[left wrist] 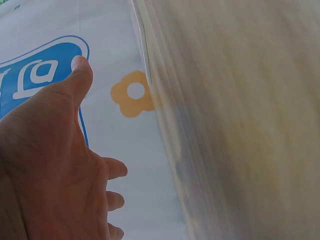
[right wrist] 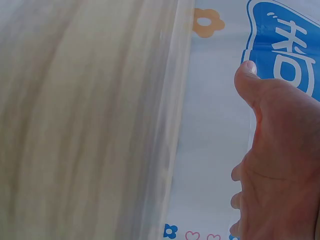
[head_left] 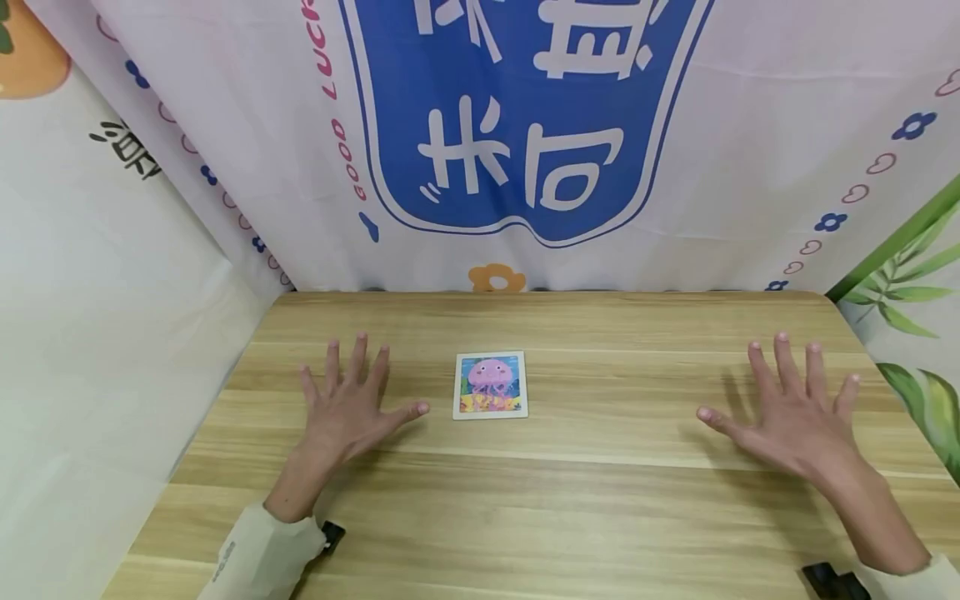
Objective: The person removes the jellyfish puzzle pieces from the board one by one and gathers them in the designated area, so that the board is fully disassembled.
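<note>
A small square picture puzzle or tile [head_left: 491,385] with a white border lies flat on the wooden table, showing a pink jellyfish over a blue and yellow sea scene. To its left my left hand [head_left: 347,414] is spread palm down, its thumb pointing at the tile but apart from it. Farther off on the right, my right hand [head_left: 798,421] is spread in the same way, with nothing in it. Both wrist views show the hands with thumbs out and fingers holding nothing; the tile does not appear there.
The wood-grain table [head_left: 525,517] ends at a hanging white cloth [head_left: 750,150] with a blue printed panel and an orange flower. White cloth [head_left: 90,333] also covers the left side. Leaf prints [head_left: 900,283] mark the right side. Dark wrist straps show at both sleeves.
</note>
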A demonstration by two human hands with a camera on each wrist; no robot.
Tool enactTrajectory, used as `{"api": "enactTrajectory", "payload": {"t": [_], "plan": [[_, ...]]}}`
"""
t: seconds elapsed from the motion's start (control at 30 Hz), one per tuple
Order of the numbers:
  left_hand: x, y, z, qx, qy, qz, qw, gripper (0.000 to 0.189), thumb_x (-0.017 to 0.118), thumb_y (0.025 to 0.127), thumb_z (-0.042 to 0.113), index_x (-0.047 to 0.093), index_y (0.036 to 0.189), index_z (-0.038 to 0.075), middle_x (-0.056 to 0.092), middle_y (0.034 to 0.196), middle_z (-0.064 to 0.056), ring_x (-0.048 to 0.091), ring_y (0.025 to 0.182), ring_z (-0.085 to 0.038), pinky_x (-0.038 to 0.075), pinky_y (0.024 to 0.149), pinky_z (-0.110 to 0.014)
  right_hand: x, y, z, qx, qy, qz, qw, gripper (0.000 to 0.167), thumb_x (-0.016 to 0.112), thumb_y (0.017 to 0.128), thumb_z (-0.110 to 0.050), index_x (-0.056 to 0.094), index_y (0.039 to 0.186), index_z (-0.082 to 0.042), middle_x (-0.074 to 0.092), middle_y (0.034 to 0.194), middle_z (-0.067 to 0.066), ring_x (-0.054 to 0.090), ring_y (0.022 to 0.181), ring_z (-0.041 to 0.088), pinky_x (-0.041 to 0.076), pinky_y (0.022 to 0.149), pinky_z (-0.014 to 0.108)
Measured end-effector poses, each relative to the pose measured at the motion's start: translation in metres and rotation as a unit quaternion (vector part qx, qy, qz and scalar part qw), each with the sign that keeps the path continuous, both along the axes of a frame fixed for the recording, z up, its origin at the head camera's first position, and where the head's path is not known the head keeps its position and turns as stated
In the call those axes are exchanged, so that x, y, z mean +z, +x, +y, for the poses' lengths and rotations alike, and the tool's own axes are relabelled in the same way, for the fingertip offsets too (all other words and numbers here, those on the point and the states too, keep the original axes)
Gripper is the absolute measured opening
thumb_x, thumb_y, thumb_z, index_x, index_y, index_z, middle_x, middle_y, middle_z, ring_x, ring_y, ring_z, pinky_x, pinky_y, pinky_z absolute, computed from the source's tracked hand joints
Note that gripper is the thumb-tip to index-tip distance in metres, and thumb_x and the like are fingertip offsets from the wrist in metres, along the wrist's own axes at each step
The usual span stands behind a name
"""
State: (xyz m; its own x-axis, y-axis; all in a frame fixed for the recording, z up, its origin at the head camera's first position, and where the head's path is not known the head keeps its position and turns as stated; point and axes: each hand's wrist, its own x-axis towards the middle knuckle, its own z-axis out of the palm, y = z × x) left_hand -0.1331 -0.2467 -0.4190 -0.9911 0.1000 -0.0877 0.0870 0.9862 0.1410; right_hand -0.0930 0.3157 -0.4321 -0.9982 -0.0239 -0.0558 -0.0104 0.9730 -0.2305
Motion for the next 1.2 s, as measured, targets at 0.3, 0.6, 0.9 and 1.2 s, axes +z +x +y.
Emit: {"api": "enactTrajectory", "payload": {"t": [0.3, 0.6, 0.9, 1.2], "plan": [[-0.001, 0.001, 0.001, -0.007, 0.002, 0.002, 1.0, 0.118, 0.048, 0.089, 0.093, 0.023, 0.173, 0.013, -0.003, 0.181, -0.02, -0.014, 0.163, -0.055, -0.013, 0.118, -0.087, -0.001, -0.002, -0.005, 0.004, 0.0, -0.004, 1.0, 0.122, 0.054, 0.095, -0.081, -0.001, 0.172, -0.003, -0.031, 0.171, 0.019, -0.028, 0.154, 0.06, -0.018, 0.109, 0.091], [-0.002, -0.001, 0.011, -0.034, 0.008, -0.013, 0.9993, 0.114, 0.051, 0.092, 0.088, 0.024, 0.172, 0.012, 0.005, 0.181, -0.021, -0.001, 0.164, -0.055, 0.003, 0.123, -0.085, 0.0, -0.011, -0.016, 0.03, -0.03, -0.009, 0.9991, 0.123, 0.058, 0.095, -0.078, -0.002, 0.172, -0.003, -0.027, 0.174, 0.02, -0.02, 0.157, 0.061, -0.012, 0.111, 0.092], [-0.005, -0.009, 0.024, -0.069, 0.042, -0.015, 0.9966, 0.107, 0.061, 0.097, 0.075, 0.025, 0.171, 0.008, 0.013, 0.179, -0.022, 0.009, 0.165, -0.053, 0.01, 0.128, -0.078, 0.002, -0.026, -0.046, 0.063, -0.074, -0.011, 0.9952, 0.121, 0.064, 0.096, -0.074, 0.006, 0.171, 0.001, -0.011, 0.177, 0.029, -0.007, 0.161, 0.06, 0.0, 0.117, 0.09], [-0.008, -0.012, 0.029, -0.099, 0.105, -0.015, 0.9894, 0.098, 0.069, 0.101, 0.056, 0.025, 0.169, 0.0, 0.022, 0.176, -0.027, 0.025, 0.161, -0.053, 0.025, 0.129, -0.069, 0.003, -0.035, -0.071, 0.081, -0.14, -0.019, 0.9867, 0.109, 0.066, 0.1, -0.063, 0.021, 0.166, 0.011, 0.014, 0.174, 0.037, 0.014, 0.159, 0.06, 0.021, 0.124, 0.077]]}}
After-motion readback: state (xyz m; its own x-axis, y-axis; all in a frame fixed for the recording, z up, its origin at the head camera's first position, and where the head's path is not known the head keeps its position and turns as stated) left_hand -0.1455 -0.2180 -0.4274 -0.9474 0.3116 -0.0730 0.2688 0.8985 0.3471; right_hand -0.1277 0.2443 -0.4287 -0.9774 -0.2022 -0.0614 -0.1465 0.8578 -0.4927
